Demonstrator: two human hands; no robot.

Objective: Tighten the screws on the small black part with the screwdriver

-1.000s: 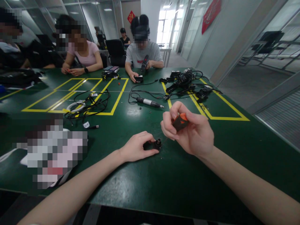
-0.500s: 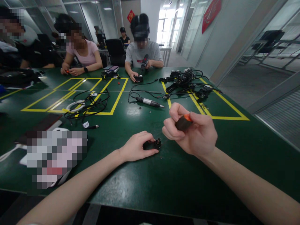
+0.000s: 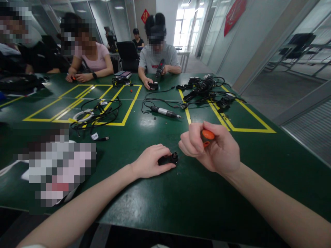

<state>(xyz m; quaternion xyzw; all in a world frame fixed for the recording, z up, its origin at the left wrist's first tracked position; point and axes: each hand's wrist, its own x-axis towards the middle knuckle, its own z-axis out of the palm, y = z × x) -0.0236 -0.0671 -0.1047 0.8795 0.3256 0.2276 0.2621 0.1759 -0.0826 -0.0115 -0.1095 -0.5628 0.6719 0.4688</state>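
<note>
My left hand (image 3: 152,162) rests on the green table, thumb and fingers closed around a small black device (image 3: 165,159). A round metal-rimmed stub (image 3: 175,155) stands up at the right end of that device. Just to the right, above the table, my right hand (image 3: 212,146) is wrapped round a dark screwdriver-like handle (image 3: 207,134) with an orange end. Its shaft, if it has one, is hidden by my fingers. The two hands are apart. A pen-shaped electric screwdriver (image 3: 165,112) lies beyond them with its cord.
Tangled black cables (image 3: 201,90) lie at the back right, and looser cables (image 3: 103,112) at the left inside yellow tape lines. Blurred-out items (image 3: 62,168) sit at the near left. Across the table, a person (image 3: 159,57) holds a power tool (image 3: 160,68); another sits farther left.
My right hand has turned and lowered slightly, so the handle's orange end now faces me and its dark side shows less. My left hand stays on the black device.
</note>
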